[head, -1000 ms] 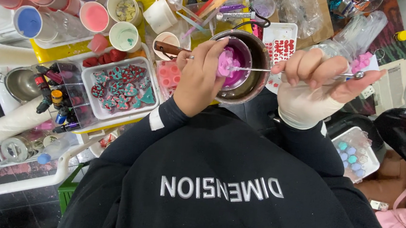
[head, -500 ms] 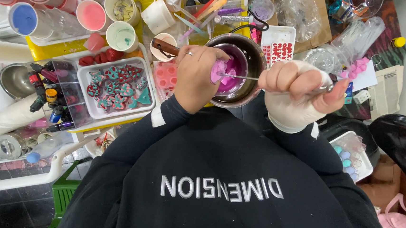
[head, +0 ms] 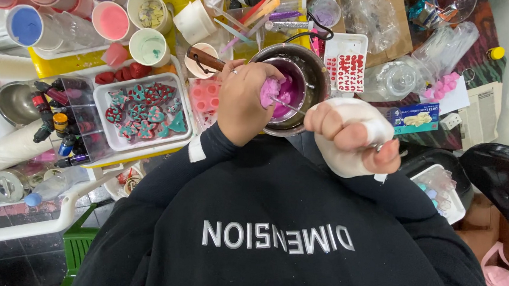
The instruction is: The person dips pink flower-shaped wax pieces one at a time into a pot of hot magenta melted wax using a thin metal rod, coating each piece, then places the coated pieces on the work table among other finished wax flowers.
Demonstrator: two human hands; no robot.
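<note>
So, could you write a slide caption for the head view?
Left hand holds pink lump over metal pot; right hand grips a thin metal tool.

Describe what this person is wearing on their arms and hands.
Both arms are in long black sleeves of a black sweatshirt with white lettering. The left hand is bare, with a white cuff edge at its wrist. The right hand wears a thin white glove.
</note>
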